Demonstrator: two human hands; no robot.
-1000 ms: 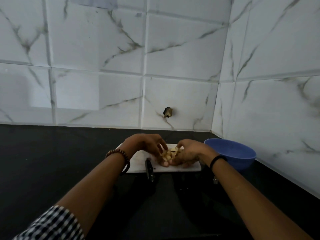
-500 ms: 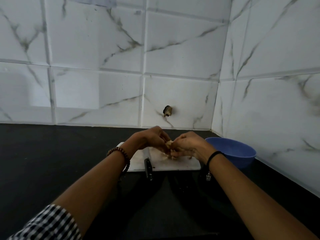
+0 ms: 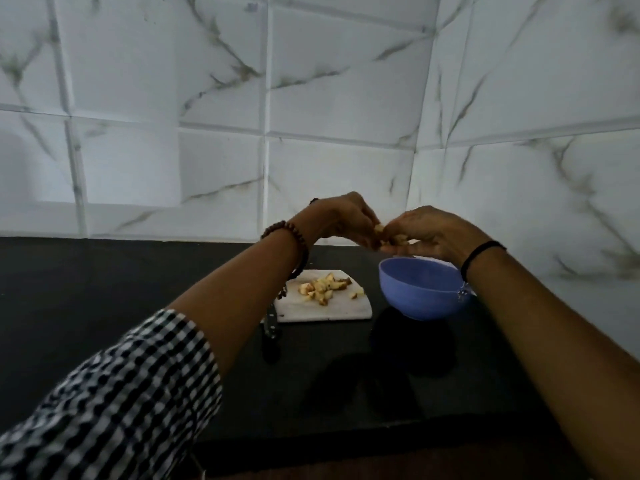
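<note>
My left hand (image 3: 341, 218) and my right hand (image 3: 427, 233) are cupped together in the air, holding a clump of chopped pale pieces (image 3: 389, 235) between the fingers. They hover just above the far rim of a blue bowl (image 3: 420, 294). Left of the bowl lies a white cutting board (image 3: 332, 311) with several more chopped pieces (image 3: 323, 289) in a small heap. A dark-handled knife (image 3: 270, 323) lies at the board's left front corner, partly behind my left forearm.
The black countertop (image 3: 104, 289) runs to white marble-look tiled walls (image 3: 207, 133) at the back and on the right, meeting in a corner behind the bowl. The counter's front edge (image 3: 346, 441) crosses the bottom of the view.
Both hands have lifted off the cutting board with a handful of pieces and moved right to above the blue bowl. A heap of pieces stays on the board.
</note>
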